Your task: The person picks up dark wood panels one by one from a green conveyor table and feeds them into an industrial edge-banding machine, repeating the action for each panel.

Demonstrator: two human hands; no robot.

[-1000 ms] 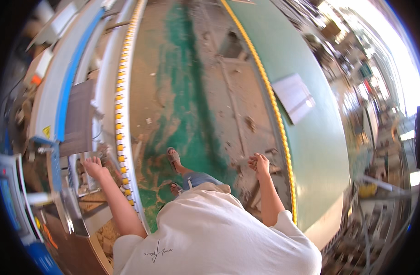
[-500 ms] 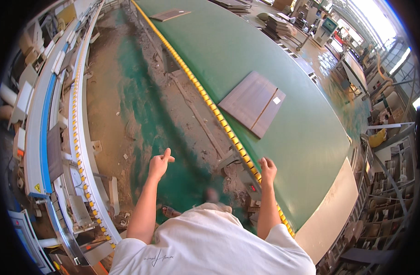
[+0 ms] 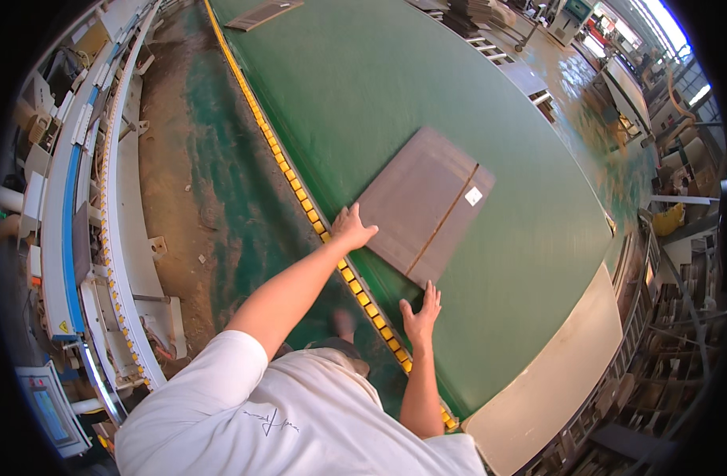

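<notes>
A flat grey-brown board [image 3: 415, 198] with a dark groove and a white label [image 3: 474, 195] lies on the wide green conveyor belt [image 3: 530, 262]. My left hand [image 3: 352, 228] is at the board's near left corner, fingers spread, seeming to touch its edge. Close to the near right corner is my right hand [image 3: 422, 314], open with fingers apart. Whether its fingertips touch the board I cannot tell. Neither hand grips anything.
A yellow-and-black strip [image 3: 300, 194] runs along the belt's near edge. Another board [image 3: 262, 13] rests at the belt's far end. A beige panel [image 3: 550, 381] adjoins the belt on the right. To the left stands a long machine rail [image 3: 110, 206] with a screen [image 3: 50, 412].
My left hand has swung right from above the floor to the board. My right hand has shifted slightly left and opened beside the board's near corner. My body has leaned toward the belt.
</notes>
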